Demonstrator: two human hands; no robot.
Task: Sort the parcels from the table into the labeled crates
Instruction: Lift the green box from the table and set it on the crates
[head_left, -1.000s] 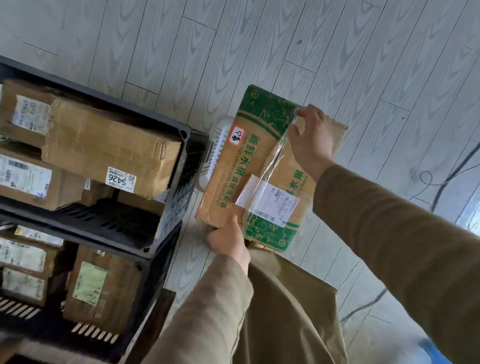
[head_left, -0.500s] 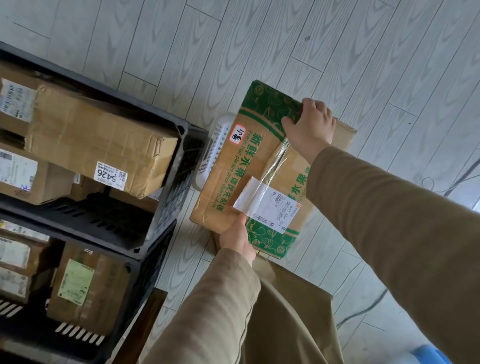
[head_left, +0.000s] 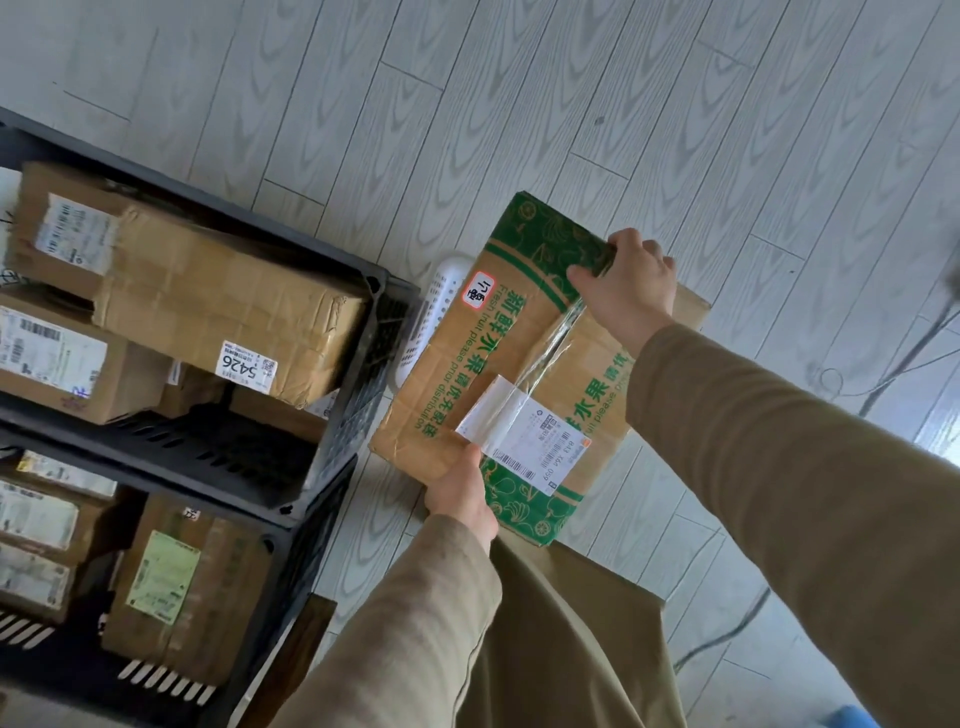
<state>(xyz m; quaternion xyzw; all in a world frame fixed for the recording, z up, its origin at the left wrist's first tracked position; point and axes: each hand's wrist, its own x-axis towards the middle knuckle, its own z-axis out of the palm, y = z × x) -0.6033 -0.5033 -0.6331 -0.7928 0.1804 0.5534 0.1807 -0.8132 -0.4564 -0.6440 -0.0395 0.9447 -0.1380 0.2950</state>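
We found the fruit carton (head_left: 498, 364) held flat above the floor (head_left: 675, 104), just beside the upper black crate (head_left: 382, 291). It covered most of a white slotted basket (head_left: 441, 291) and part of a plain brown box (head_left: 693, 312) below it; whether it rested on them we could not tell. The left hand (head_left: 460, 499) gripped the near edge, thumb on top, its fingers hidden underneath. The right hand (head_left: 628, 291) gripped the far corner, fingers (head_left: 649, 254) curled over the green band.

Risks, in our judgement:
- The grips sat on opposite ends only, so a slip at either could tip the carton onto the basket.
- A loose strip of clear tape (head_left: 558, 338) ran across the top and offered no sound hold.
- The carton looked broader than the basket and might not seat inside it.

Beyond the carton, the upper black crate held several parcels, and the one marked 5426 (head_left: 218, 312) lay tilted across the others. The lower black crate (head_left: 306, 551) was likewise loaded. Both blocked travel leftward. Cables (head_left: 883, 374) trailed on the floor to the right, a trip hazard
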